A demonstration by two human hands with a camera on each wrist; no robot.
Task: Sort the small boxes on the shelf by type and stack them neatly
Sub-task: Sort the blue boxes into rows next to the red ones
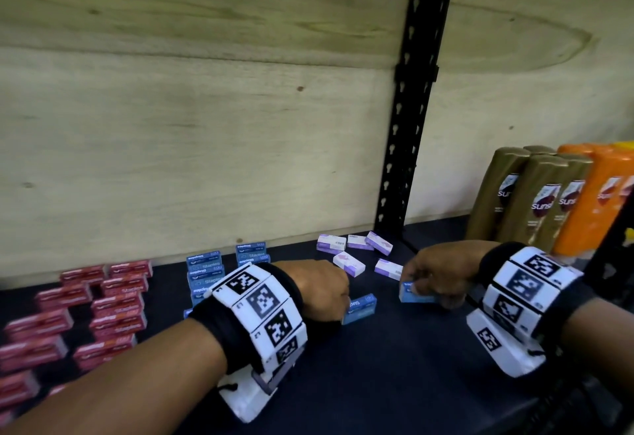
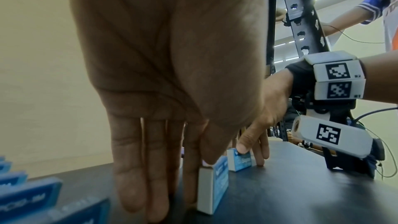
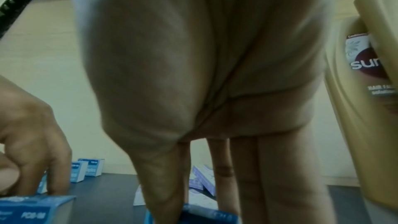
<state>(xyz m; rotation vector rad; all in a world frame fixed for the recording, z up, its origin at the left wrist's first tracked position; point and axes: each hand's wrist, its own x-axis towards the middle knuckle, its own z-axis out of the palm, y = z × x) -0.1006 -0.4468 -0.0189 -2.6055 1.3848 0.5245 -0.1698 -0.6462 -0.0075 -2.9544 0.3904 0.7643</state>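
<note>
Though partly hidden by fingers, pinched on shelf (image 1: 394,376): blue box (image 1: 359,309) in left hand (image 1: 322,289), second box (image 1: 417,294) in right hand (image 1: 439,273). Readable: "Staples" on blue stacks (image 1: 209,275) ("Sunsilk" cut off on bottles (image 1: 535,201)).

The shelf surface (image 1: 394,366) is dark navy, almost black; the back panel (image 1: 206,126) is pale, washed-out wood grain with small knots; the upright post (image 1: 411,108) is black with keyhole slots; at lower left the staple boxes (image 1: 113,301) are red; mid-frame boxes (image 1: 206,273) are blue with white lettering; the scattered boxes (image 1: 350,263) are white and lilac; at right, bottles (image 1: 535,201) are gold with maroon labels, their neighbours (image 1: 600,194) orange; the wristbands (image 1: 264,311) are white with black square codes.
</note>
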